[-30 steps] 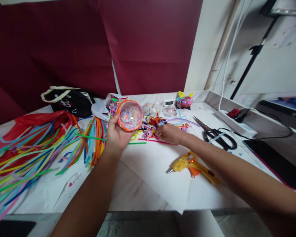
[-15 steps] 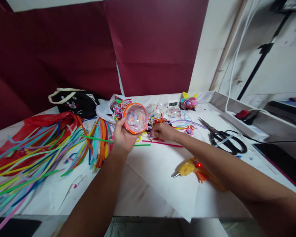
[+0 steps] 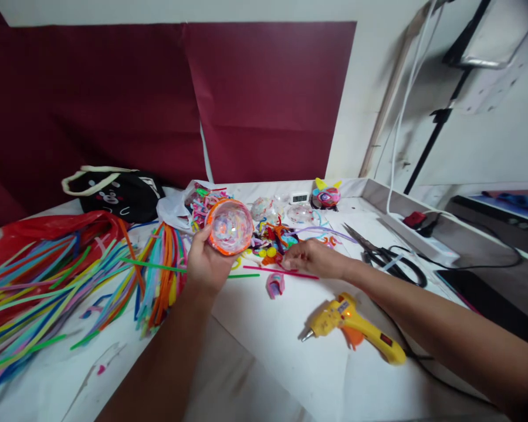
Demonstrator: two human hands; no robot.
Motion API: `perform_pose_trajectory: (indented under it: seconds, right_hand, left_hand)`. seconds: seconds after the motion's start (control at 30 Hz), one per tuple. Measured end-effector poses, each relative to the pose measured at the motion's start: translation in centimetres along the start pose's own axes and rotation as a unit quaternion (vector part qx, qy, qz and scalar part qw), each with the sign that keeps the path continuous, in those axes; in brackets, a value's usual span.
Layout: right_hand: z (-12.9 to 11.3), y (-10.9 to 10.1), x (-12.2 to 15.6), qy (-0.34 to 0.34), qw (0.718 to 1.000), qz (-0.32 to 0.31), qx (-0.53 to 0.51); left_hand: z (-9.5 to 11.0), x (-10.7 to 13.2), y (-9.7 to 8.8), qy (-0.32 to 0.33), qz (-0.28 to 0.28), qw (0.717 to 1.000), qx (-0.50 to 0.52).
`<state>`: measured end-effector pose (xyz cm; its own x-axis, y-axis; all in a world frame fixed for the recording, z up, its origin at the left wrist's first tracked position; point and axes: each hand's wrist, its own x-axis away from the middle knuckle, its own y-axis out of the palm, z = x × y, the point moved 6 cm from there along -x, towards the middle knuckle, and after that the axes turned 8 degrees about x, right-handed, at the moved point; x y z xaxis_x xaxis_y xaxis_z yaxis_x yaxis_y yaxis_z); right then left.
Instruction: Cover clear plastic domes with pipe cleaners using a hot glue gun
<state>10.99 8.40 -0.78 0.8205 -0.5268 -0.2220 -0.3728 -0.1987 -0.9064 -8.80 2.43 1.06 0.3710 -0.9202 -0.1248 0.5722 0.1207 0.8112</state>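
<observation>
My left hand (image 3: 209, 262) grips a clear round half-shell (image 3: 232, 225), its rim edged in orange and its inside lined with mixed pastel colours. The open side tilts towards me. My right hand (image 3: 312, 258) is low over the table, at the near right edge of a heap of small colourful craft pieces (image 3: 273, 237). Its fingers are bent together, and whatever they pinch is too small to make out. A red pipe cleaner (image 3: 255, 269) runs just beneath its fingertips. A curled pink-and-purple piece (image 3: 275, 285) lies on white paper in front of the heap.
A yellow glue gun (image 3: 352, 325) lies near the right forearm, scissors (image 3: 389, 258) beyond it. Pipe cleaners (image 3: 70, 281) spread over the left side on a red bag (image 3: 88, 223). Behind are a black pouch (image 3: 114, 196), a small digital display (image 3: 299, 198) and a decorated ball (image 3: 326, 196).
The right hand has moved right and nearer, off the middle of the heap. The curled pink piece now lies in front of it. The left hand still holds the half-shell; the view has shifted.
</observation>
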Motion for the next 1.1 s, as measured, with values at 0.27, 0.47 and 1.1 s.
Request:
perform_pose_trajectory:
  seconds: [0.27,0.47,1.1]
  right_hand:
    - [4.9,-0.7,-6.5,0.056,0.994,0.040,0.090]
    - [1.3,2.5,-10.5,0.010,0.991,-0.013,0.136]
    - [5.4,-1.5,-9.6,0.155,0.978,0.079,-0.110]
  left_hand:
    - [1.2,0.3,0.5,0.041,-0.024,0.999,0.015]
    - [1.3,0.2,0.5,0.048,-0.032,0.998,0.002]
    - [-0.4,0.2,-0.2,-0.027,0.018,0.999,-0.041]
